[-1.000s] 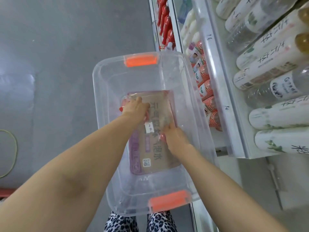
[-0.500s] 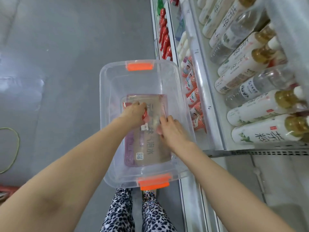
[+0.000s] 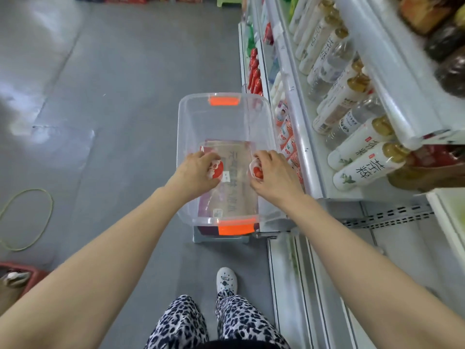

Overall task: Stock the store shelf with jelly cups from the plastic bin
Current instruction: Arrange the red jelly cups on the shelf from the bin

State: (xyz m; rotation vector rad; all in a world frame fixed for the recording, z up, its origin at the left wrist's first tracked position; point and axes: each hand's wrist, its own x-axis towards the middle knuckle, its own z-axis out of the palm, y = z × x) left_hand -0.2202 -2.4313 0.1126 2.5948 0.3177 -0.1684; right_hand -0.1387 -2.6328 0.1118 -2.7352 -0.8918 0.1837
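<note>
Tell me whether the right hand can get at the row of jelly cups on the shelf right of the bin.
Probably yes. The right hand, gripping a jelly cup, is above the right edge of the bin, and the shelf row lies just beyond it with nothing between them.

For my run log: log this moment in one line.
left hand grips left cup | right hand grips right cup | both over bin | shelf on right
</note>
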